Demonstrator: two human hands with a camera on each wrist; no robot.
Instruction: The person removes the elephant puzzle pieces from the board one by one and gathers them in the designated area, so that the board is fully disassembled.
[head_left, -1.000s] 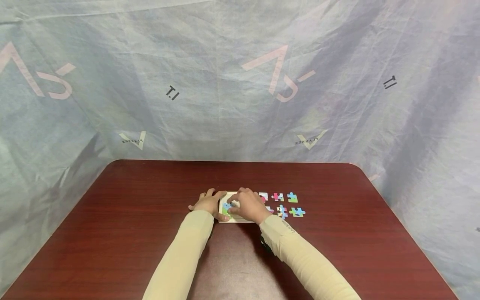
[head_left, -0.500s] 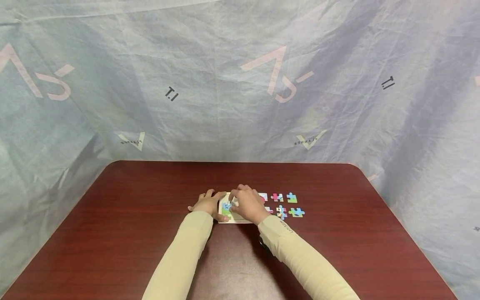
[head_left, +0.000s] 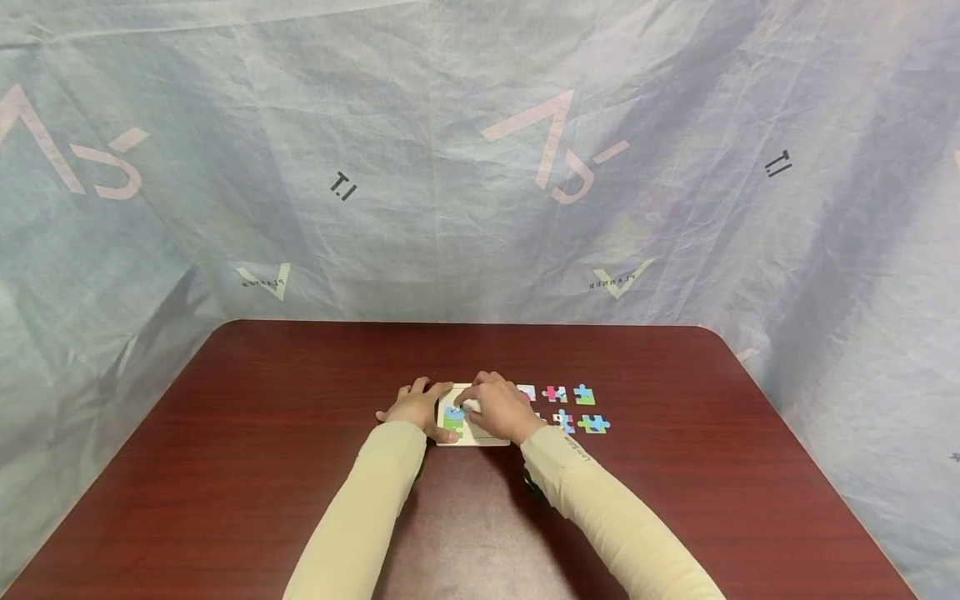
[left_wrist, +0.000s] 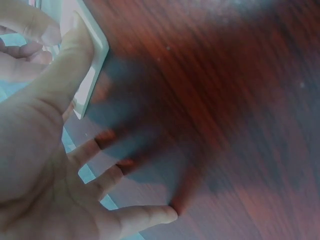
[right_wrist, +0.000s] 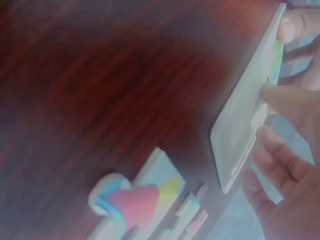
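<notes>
A shallow pale puzzle tray [head_left: 487,442] lies on the table in the head view, with joined blue-and-green jigsaw pieces [head_left: 453,417] at its left end. My left hand [head_left: 412,406] is spread along the tray's left side. Its thumb rests on the near left corner, and the other fingertips touch the table in the left wrist view. My right hand [head_left: 501,407] is over the tray, its index fingertip touching the blue piece. In the right wrist view its thumb [right_wrist: 285,100] is at the tray surface and the other fingers hang loosely. It partly hides the tray's middle.
Several loose jigsaw pieces lie in two rows right of the tray, among them a blue-green one [head_left: 584,395], a pink one [head_left: 555,394] and a blue one [head_left: 595,424]. The dark red table [head_left: 300,400] meets a hanging grey cloth [head_left: 450,208] behind.
My right fingers have shifted slightly over the tray. The blue and green pieces beneath them, crooked before, now sit more evenly together. My left hand has stayed in place.
</notes>
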